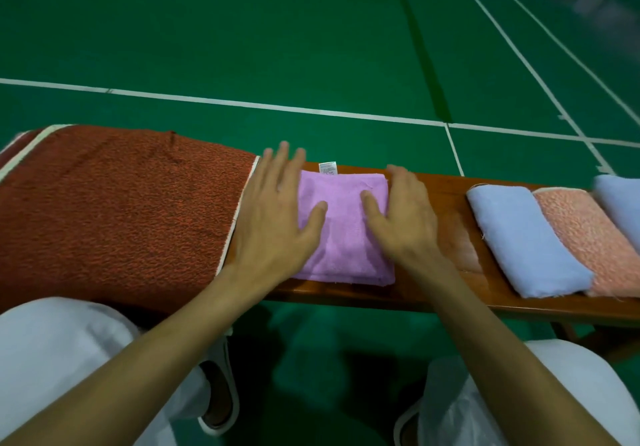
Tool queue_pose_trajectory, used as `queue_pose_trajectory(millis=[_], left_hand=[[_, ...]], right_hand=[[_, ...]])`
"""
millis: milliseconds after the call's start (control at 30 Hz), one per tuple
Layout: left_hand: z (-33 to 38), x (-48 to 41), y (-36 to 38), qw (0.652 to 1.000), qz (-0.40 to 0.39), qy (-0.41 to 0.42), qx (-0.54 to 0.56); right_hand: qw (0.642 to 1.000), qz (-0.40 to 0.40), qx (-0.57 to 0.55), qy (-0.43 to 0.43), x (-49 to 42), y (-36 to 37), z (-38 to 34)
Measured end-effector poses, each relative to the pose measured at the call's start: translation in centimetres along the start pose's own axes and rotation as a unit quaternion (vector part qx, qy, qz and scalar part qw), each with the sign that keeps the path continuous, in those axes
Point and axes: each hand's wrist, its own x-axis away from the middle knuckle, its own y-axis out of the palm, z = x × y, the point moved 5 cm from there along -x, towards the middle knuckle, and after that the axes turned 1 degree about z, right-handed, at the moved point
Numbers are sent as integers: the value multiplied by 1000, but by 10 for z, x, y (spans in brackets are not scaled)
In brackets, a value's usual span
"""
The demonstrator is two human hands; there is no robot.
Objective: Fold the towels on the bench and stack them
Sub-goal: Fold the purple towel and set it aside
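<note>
Towels: one purple [343, 230], one rust [114, 210], one peach [595, 234], two blue [526, 241] [620, 203]; one bench [443, 295].

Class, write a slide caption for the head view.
Left hand and right hand rest flat on a folded purple towel on the bench, beside a red towel.
</note>
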Motion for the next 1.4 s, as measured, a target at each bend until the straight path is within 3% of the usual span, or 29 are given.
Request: queue_pose_trajectory(millis=[100, 233, 500, 667, 833, 967, 1067, 1200, 1300, 1400], left_hand=[[8, 3, 34, 980, -138, 128, -66], [-6, 14, 58, 966, -237, 73, -70], [-5, 17, 62, 965, -238, 64, -94], [-3, 22, 56, 970, -236, 59, -17], [-14, 33, 24, 975, -175, 138, 12], [-26, 49, 11, 964, -178, 196, 6], [-33, 64, 11, 955, -198, 220, -32], [-34, 69, -2, 955, -171, 240, 3], [-36, 64, -18, 962, -164, 186, 118], [-40, 53, -24, 952, -181, 82, 233]], right_hand=[[983, -105, 65, -135, 12, 30, -17], [957, -189, 151, -158, 18, 52, -7], [969, -180, 147, -83, 11, 50, 16], [981, -159, 59, -92, 16, 39, 19], [976, -126, -63, -165, 40, 6, 29], [953, -129, -15, -274, 71, 1, 31], [945, -154, 39, -287, 83, 6, 39], [943, -132, 24, -306, 87, -5, 45], [946, -98, -54, -304, 85, -22, 46], [952, -98, -163, -242, 74, -31, 49]])
